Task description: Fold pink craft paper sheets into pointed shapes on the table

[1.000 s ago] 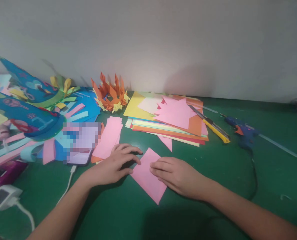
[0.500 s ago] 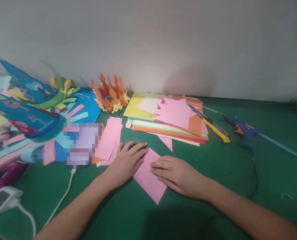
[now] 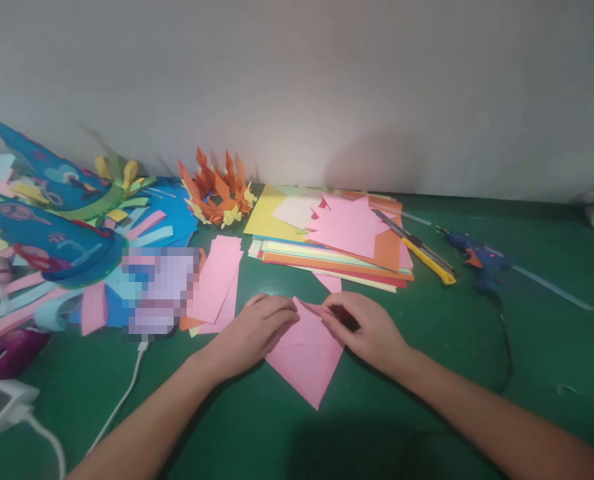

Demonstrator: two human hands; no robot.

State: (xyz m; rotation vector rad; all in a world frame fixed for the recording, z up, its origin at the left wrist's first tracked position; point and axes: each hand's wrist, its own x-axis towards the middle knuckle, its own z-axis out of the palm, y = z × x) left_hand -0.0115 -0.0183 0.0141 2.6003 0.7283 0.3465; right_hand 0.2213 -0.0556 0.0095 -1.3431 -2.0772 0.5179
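Observation:
A pink sheet of paper (image 3: pixel 311 360) with fold creases lies on the green table, one corner pointing towards me. Over its left edge rests my left hand (image 3: pixel 264 330), fingers stretched out and pressing it down. My right hand (image 3: pixel 364 327) pinches the paper's upper right edge between thumb and fingers, and that edge is lifted a little. Left of my left hand lie several pink paper strips (image 3: pixel 219 280). Behind both hands is a stack of coloured paper (image 3: pixel 327 260) topped by a pink jagged-edged piece (image 3: pixel 347 223).
An orange and yellow folded-paper crown (image 3: pixel 219 193) stands at the back. Blue cone hats (image 3: pixel 71 243) with paper strips lie at left, near a blurred-out phone (image 3: pixel 164 290) on a white cable. At right are a yellow cutter knife (image 3: pixel 427 257) and a blue glue gun (image 3: pixel 481 257).
My right hand has moved from lying flat on the pink paper to its upper right edge, pinching and raising it. The left hand stays on the left side.

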